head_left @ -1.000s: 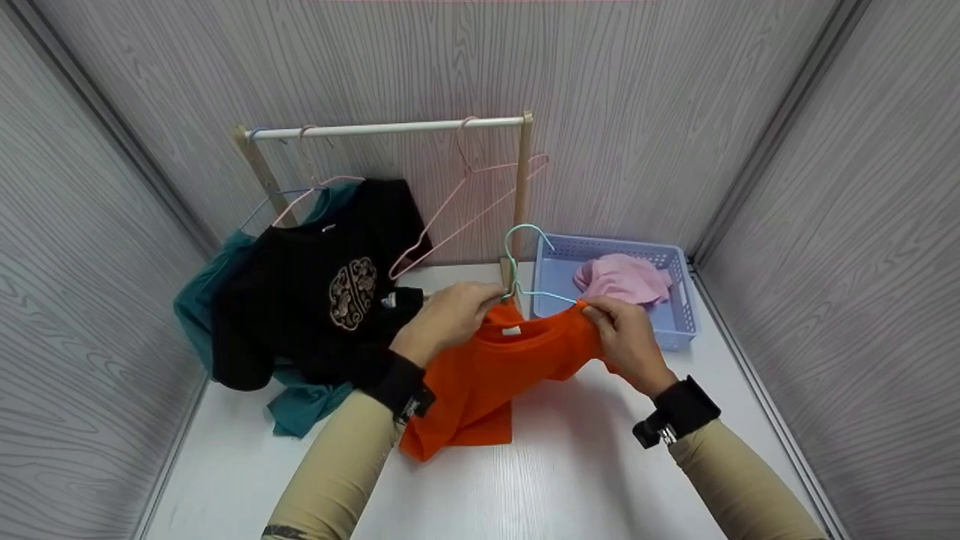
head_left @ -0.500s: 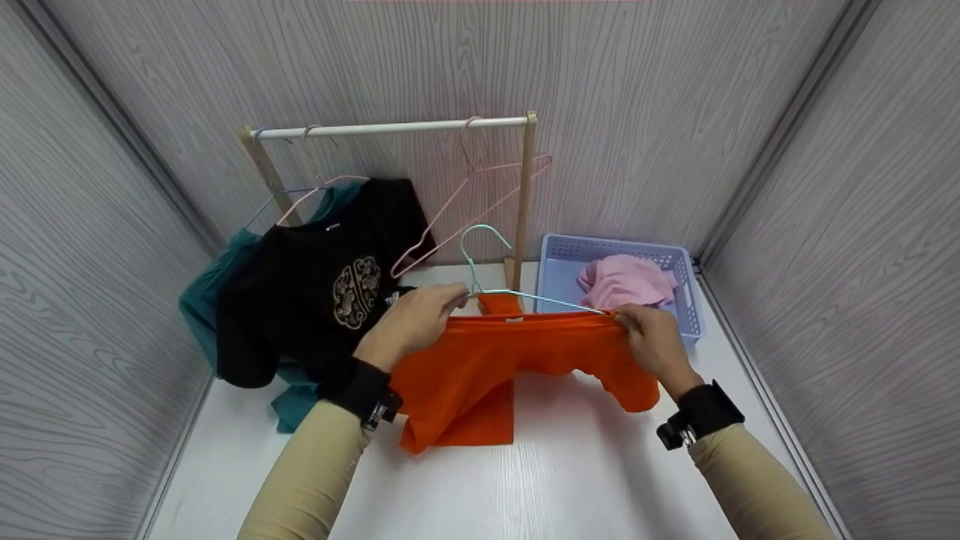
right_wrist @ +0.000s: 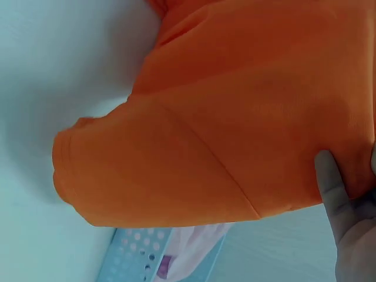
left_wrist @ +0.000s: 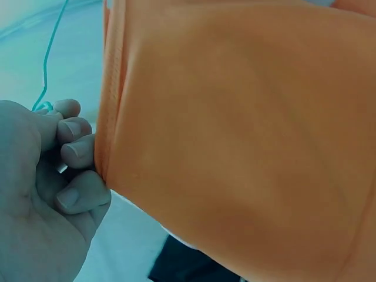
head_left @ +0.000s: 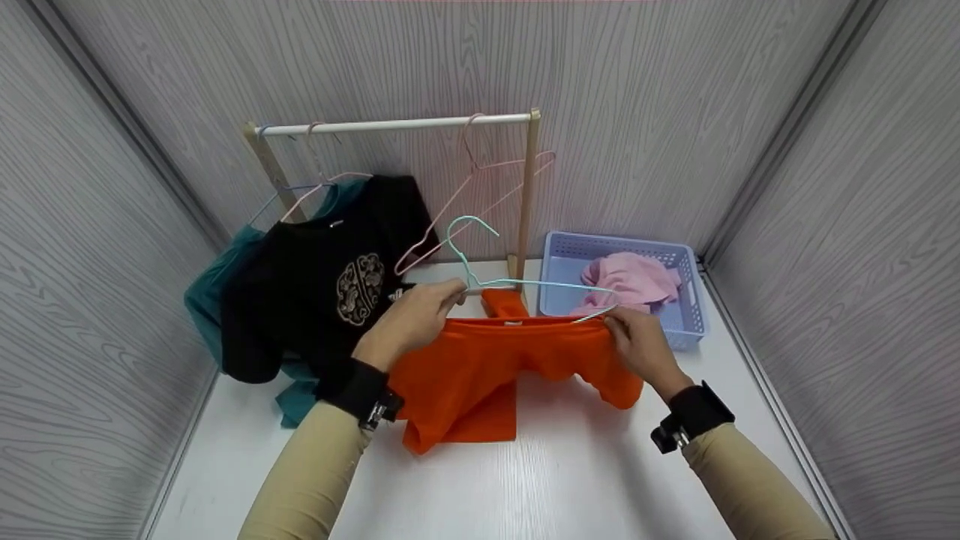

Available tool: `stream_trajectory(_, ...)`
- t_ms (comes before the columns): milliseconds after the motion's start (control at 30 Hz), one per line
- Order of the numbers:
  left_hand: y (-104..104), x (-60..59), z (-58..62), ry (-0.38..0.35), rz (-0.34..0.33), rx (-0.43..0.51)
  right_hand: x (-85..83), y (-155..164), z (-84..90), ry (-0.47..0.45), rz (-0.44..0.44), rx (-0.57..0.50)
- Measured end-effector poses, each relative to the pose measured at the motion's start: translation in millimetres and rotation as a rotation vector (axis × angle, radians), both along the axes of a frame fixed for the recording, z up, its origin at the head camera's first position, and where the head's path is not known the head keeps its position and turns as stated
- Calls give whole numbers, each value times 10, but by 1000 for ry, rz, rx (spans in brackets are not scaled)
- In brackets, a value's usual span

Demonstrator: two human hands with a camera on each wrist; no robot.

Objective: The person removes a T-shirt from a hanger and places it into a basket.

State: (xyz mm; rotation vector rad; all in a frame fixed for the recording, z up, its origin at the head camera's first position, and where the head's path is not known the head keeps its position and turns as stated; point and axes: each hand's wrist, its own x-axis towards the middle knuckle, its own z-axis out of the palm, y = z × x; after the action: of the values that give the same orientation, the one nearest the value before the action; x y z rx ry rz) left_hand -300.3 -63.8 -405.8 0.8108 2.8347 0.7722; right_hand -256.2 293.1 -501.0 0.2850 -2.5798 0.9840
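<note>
1. over the white table (head_left: 570, 480), an orange shirt (head_left: 480, 367) is held up by its neckline, its lower part resting on the tabletop, with a teal hanger (head_left: 517, 283) at the collar.
2. the left hand (head_left: 409, 322) pinches the collar edge and the hanger's neck together, fingers curled tight; the right hand (head_left: 637, 346) pinches the shirt's shoulder and the hanger's end, thumb pressed on the cloth.
3. compared with a second ago the hands have drawn apart, stretching the neckline flat, and the hanger has swung from upright to lying across the collar; by my reading the shirt is being worked onto the hanger, not yet seated.
4. count: one orange shirt, one teal hanger in hand; on the rack (head_left: 397, 126) a black shirt (head_left: 330, 277) and a teal garment (head_left: 217, 300) hang, plus one bare pink hanger (head_left: 480, 195); one blue basket (head_left: 686, 300) holds one pink cloth (head_left: 634, 277).
</note>
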Motion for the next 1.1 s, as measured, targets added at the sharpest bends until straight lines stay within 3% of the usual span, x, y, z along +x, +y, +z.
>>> stream_trajectory(167, 166, -8, 74, 39, -27, 13, -6, -290, -30, -81, 49, -110)
stream_trajectory(433, 354, -68, 112, 90, -26, -3, -20, -849, -104, -286, 171, -152)
stream_trajectory(700, 455, -106, 75, 27, -22, 43, 28, -1319, -217, -362, 374, -10)
stream_trajectory(867, 459, -116, 79, 13, 5, 77, 113, -1395, -329, -379, 454, 55)
stream_trajectory(1100, 310, -180, 166, 120, 67, 23, 230, -1223, -512, -380, 426, 66)
